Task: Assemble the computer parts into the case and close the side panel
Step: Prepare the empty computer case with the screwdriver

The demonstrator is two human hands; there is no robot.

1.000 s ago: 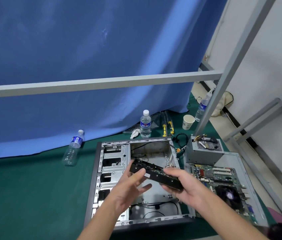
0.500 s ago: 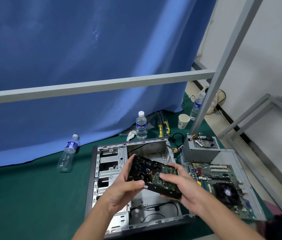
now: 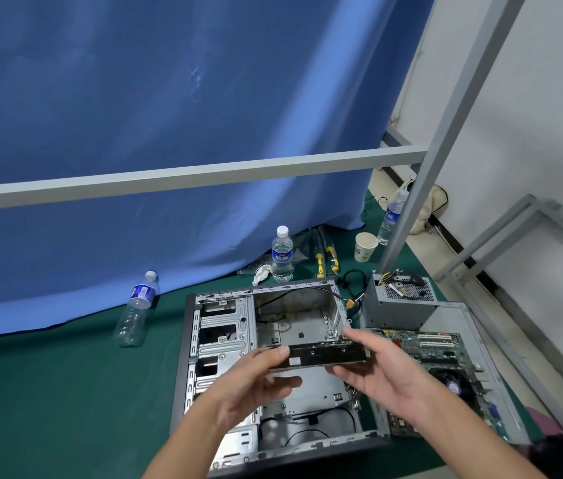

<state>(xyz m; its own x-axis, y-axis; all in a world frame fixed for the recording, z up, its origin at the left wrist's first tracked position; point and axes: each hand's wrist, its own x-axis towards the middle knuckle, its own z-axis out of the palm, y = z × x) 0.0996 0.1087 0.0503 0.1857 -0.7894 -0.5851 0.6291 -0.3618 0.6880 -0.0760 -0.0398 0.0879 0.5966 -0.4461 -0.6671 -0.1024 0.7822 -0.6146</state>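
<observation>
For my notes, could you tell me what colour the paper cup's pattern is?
The paper cup is white with a faint greenish print, seen in the head view.

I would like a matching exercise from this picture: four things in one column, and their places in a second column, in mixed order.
Things:
1. drive
2. power supply
3. motherboard
4. paper cup

Places:
A. on the side panel, right of the case
B. near the curtain, beside the slanted post
C. held in both hands, left hand and right hand, over the case
D. just behind the motherboard

Pairs: 1-C, 2-D, 3-A, 4-B
</observation>
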